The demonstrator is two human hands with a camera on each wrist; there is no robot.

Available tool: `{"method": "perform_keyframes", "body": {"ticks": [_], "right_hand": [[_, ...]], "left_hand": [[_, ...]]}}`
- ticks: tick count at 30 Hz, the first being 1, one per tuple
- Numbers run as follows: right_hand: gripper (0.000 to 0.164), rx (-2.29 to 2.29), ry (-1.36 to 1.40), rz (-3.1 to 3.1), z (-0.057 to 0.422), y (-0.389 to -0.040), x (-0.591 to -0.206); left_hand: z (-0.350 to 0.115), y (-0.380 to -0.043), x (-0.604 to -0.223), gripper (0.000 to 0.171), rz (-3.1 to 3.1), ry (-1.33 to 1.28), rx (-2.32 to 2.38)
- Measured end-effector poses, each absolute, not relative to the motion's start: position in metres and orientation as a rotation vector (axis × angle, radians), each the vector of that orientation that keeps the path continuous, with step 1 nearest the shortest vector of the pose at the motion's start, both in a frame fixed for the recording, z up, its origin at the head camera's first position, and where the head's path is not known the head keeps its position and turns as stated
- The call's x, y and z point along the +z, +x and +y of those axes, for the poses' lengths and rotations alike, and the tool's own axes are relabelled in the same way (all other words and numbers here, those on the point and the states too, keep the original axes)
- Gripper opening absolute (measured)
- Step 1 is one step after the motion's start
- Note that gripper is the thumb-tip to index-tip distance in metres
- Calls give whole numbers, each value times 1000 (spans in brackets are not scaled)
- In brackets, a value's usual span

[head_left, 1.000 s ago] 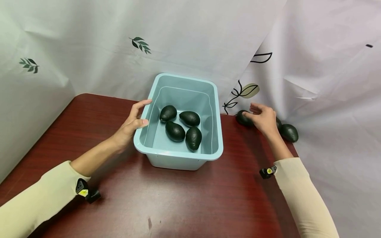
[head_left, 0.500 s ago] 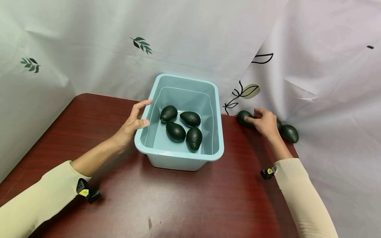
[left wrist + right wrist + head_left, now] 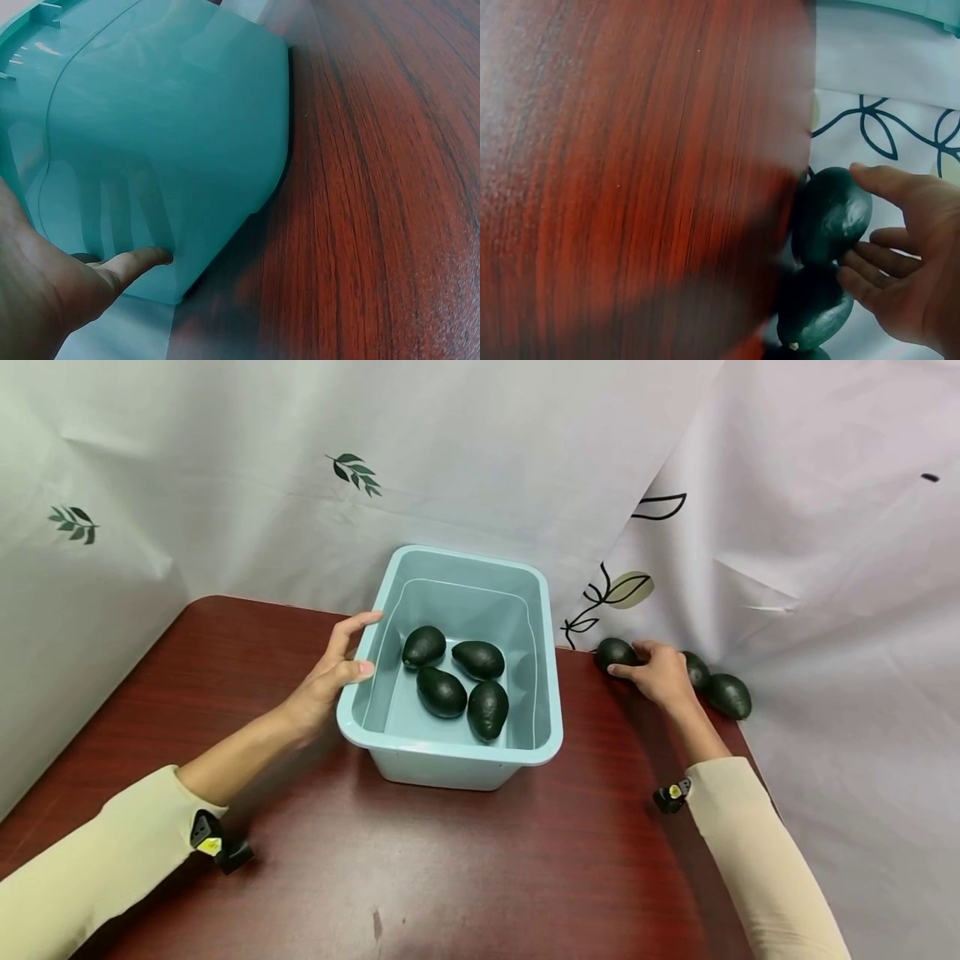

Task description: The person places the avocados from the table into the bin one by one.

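Note:
On the table, a light blue plastic bin (image 3: 456, 768) holds several dark green avocados (image 3: 441, 692). My left hand (image 3: 322, 689) grips its left side, thumb and index finger at the rim. In the left wrist view a fingertip (image 3: 161, 256) lies against the bin wall (image 3: 187, 127). To the right of the bin, my right hand (image 3: 663, 677) pinches the nearest avocado (image 3: 613, 655) of a row between thumb and fingers. The right wrist view shows this avocado (image 3: 829, 217) resting against a second avocado (image 3: 817, 311). Part of the row is hidden behind the hand.
Two more avocados, one nearer (image 3: 696, 671) and one at the end (image 3: 729, 696), lie along the table's right edge by the cloth. A white patterned cloth (image 3: 247, 527) hangs behind the dark red wooden table (image 3: 450, 877).
My right hand has come down and left onto the nearest avocado, its thumb and fingers now around it. The left hand and bin have stayed in place.

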State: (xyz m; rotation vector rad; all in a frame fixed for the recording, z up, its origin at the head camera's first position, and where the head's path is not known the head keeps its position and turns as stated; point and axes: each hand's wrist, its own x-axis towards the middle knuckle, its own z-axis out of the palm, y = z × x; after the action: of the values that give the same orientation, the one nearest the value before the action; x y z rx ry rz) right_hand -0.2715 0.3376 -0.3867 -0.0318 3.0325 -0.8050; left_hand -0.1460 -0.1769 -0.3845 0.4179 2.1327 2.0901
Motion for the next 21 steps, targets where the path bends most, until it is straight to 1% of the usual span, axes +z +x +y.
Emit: {"method": "perform_keyframes", "body": {"ticks": [2,9,21], "right_hand": [[80,-796,-32,3032,336,-272,-388],[87,-772,9,3024,334,-275,-391],[81,-820,48,3019,331,-279,-398]], "left_hand": [[-177,-146,-385,73,2136,414,2086],[-177,-147,-384,73,2135,416,2080],[-177,-147,-385,73,2134,417,2077]]}}
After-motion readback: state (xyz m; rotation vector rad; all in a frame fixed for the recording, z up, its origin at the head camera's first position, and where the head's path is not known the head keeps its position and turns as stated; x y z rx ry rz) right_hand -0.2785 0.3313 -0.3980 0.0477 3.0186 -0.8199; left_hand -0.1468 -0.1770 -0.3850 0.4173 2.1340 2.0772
